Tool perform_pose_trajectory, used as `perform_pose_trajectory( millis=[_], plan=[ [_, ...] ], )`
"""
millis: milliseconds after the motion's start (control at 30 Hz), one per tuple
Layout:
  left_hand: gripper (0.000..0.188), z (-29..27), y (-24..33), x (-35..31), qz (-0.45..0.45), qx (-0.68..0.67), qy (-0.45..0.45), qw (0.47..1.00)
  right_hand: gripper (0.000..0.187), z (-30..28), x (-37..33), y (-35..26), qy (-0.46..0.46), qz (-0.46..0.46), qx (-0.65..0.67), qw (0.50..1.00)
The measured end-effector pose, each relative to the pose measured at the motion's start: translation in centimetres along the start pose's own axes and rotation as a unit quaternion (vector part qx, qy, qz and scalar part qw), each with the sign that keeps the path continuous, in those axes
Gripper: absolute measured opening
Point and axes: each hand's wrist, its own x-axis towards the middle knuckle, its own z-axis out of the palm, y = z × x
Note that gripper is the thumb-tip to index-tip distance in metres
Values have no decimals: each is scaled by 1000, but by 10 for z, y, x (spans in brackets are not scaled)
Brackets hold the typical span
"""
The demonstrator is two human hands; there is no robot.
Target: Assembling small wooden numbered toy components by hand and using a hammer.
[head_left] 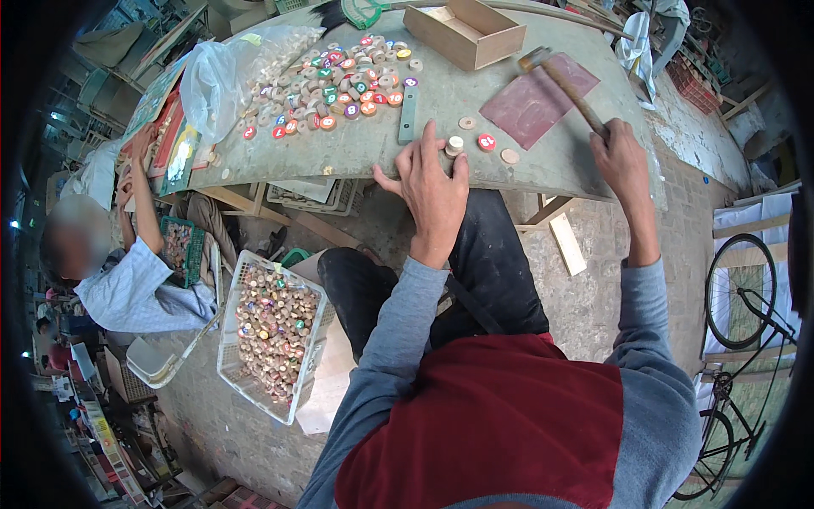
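Observation:
My left hand (pixel 435 204) is at the table's near edge, thumb and forefinger closed about a small round wooden piece (pixel 454 144) that stands upright, its base partly hidden. The other fingers are spread on the tabletop. In my right hand (pixel 623 159) is the wooden handle of a hammer (pixel 577 95), its head raised at the far end and slightly blurred. Beside the wooden piece lie a red numbered disc (pixel 486 142), a plain wooden disc (pixel 510 156) and a wooden ring (pixel 466 123).
Many wooden rings and coloured numbered discs (pixel 352 85) are heaped on the table (pixel 339 157), near a plastic bag (pixel 212 85). A green bar (pixel 408 114), reddish sheet (pixel 538 100) and open wooden box (pixel 471 38) lie beyond. A full crate (pixel 297 373) and another person (pixel 153 271) are left.

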Motion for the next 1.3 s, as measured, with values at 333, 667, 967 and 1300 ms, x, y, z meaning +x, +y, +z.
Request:
perform_pose_trajectory(
  millis=[333, 667, 967, 1300],
  plan=[
    [64, 2, 1, 1, -12, -32, 8, 999, 37, -53, -56, -39, -75, -28, 222, 972],
    [65, -2, 2, 0, -31, -51, -1, 998, 41, -51, -56, -61, -51, -127, 173, 975],
    [71, -1, 0, 1, -31, -48, 6, 998, 42, -45, -59, -65, -43, -141, 119, 982],
    [70, -2, 0, 0, -27, -43, 9, 999, 42, -46, -58, -68, -58, -173, 46, 982]
  ],
)
